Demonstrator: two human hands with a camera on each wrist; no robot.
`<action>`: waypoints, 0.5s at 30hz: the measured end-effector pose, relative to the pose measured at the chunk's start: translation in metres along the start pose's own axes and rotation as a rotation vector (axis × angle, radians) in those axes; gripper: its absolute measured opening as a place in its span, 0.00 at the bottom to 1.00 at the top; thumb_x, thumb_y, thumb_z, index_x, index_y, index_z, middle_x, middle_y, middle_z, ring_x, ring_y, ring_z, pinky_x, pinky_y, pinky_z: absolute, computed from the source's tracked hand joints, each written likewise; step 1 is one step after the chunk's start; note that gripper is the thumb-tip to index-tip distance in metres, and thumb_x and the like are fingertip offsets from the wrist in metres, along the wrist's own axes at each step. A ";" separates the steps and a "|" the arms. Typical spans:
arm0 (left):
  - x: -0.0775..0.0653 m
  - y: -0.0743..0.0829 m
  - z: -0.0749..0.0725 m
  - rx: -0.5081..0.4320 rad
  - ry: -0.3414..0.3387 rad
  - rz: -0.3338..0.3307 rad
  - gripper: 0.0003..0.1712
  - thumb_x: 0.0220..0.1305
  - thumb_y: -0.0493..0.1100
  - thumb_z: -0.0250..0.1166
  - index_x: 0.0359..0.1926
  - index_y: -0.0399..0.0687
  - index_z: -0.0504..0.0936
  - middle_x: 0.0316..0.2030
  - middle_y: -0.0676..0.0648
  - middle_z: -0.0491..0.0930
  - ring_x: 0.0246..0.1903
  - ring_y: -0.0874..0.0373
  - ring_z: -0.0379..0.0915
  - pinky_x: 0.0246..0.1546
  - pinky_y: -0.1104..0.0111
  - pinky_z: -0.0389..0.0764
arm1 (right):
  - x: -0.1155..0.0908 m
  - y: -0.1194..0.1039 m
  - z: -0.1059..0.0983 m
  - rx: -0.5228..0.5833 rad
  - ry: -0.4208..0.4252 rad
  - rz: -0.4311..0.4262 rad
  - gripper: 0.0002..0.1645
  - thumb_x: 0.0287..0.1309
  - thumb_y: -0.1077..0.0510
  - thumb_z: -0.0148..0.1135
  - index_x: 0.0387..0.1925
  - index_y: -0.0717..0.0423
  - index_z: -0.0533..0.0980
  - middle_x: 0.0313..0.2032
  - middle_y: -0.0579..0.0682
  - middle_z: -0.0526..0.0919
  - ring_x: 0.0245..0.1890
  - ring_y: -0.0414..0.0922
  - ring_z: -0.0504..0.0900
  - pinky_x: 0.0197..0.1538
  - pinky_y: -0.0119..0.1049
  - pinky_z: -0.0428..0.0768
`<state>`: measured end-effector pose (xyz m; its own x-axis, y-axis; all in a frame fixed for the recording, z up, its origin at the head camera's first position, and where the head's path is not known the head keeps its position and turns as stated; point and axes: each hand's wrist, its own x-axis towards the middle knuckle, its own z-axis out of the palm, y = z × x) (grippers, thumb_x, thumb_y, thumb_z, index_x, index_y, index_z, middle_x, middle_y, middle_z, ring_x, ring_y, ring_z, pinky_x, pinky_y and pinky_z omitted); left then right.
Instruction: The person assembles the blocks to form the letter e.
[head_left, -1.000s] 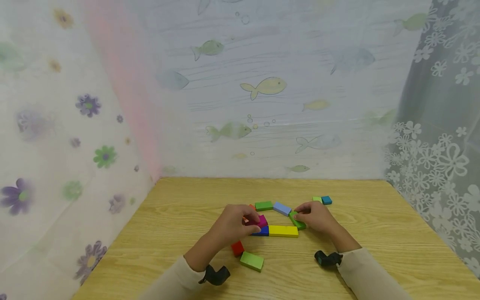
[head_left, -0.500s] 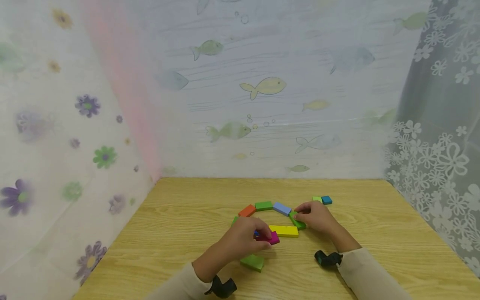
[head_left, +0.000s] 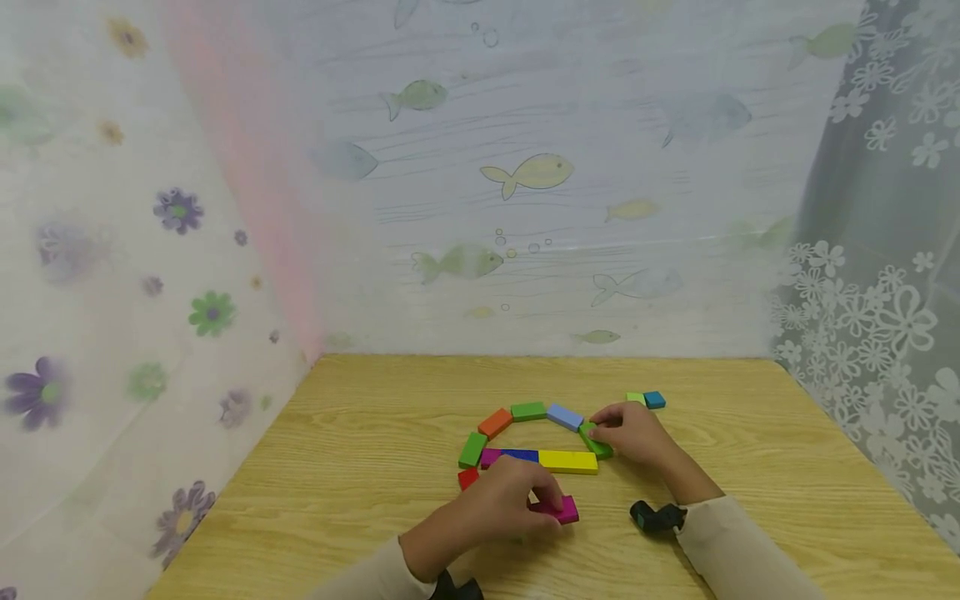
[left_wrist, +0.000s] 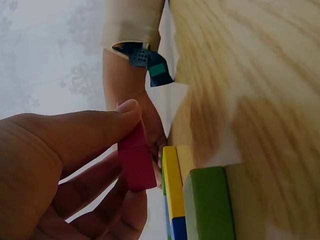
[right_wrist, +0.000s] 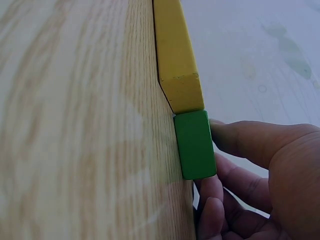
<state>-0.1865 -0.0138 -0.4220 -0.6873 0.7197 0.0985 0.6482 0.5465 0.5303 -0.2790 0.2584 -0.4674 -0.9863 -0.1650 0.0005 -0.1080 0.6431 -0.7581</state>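
My left hand (head_left: 510, 504) pinches a magenta block (head_left: 566, 509) between thumb and fingers, above the near side of the table. In the left wrist view this magenta block (left_wrist: 137, 165) is tilted and apart from the other blocks. My right hand (head_left: 637, 435) holds a green block (head_left: 597, 447) at the right end of an arc of blocks. Seen from the right wrist, that green block (right_wrist: 196, 145) touches the end of a yellow block (right_wrist: 179, 60). A straight row runs inside the arc: a magenta piece (head_left: 491, 458), a blue block (head_left: 525, 456) and the yellow one.
The arc continues with a light blue block (head_left: 565, 416), a green block (head_left: 528, 411), an orange block (head_left: 495, 423) and another green one. A red block (head_left: 468, 479) is partly behind my left hand. Lime (head_left: 635, 398) and teal (head_left: 655, 400) blocks lie at the back right.
My left hand has moved toward me and to the right with the magenta block, away from the row, uncovering the arc's left side. The right hand has stayed on the green block.
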 end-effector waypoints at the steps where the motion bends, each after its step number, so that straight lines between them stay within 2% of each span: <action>1: 0.000 0.001 0.001 -0.001 -0.013 -0.006 0.07 0.59 0.47 0.79 0.37 0.59 0.88 0.32 0.68 0.84 0.34 0.76 0.74 0.37 0.80 0.77 | 0.000 0.000 0.000 0.000 0.001 0.001 0.18 0.64 0.52 0.71 0.50 0.57 0.85 0.44 0.50 0.87 0.43 0.44 0.83 0.46 0.40 0.83; 6: -0.001 0.003 0.007 0.013 -0.050 -0.017 0.08 0.59 0.47 0.79 0.37 0.60 0.88 0.32 0.69 0.83 0.34 0.76 0.74 0.37 0.80 0.76 | -0.001 0.001 0.002 -0.004 0.001 0.012 0.18 0.64 0.51 0.71 0.51 0.56 0.85 0.45 0.50 0.87 0.44 0.44 0.83 0.46 0.40 0.83; 15: 0.001 0.002 0.014 0.071 -0.071 0.011 0.10 0.58 0.50 0.80 0.38 0.60 0.87 0.33 0.68 0.83 0.33 0.76 0.73 0.37 0.82 0.75 | -0.001 -0.001 0.001 -0.006 0.002 0.006 0.18 0.64 0.52 0.71 0.51 0.57 0.85 0.45 0.50 0.87 0.44 0.45 0.83 0.47 0.41 0.83</action>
<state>-0.1812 -0.0060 -0.4325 -0.6567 0.7529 0.0427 0.6788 0.5655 0.4684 -0.2776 0.2574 -0.4668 -0.9872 -0.1595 -0.0026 -0.1028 0.6486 -0.7542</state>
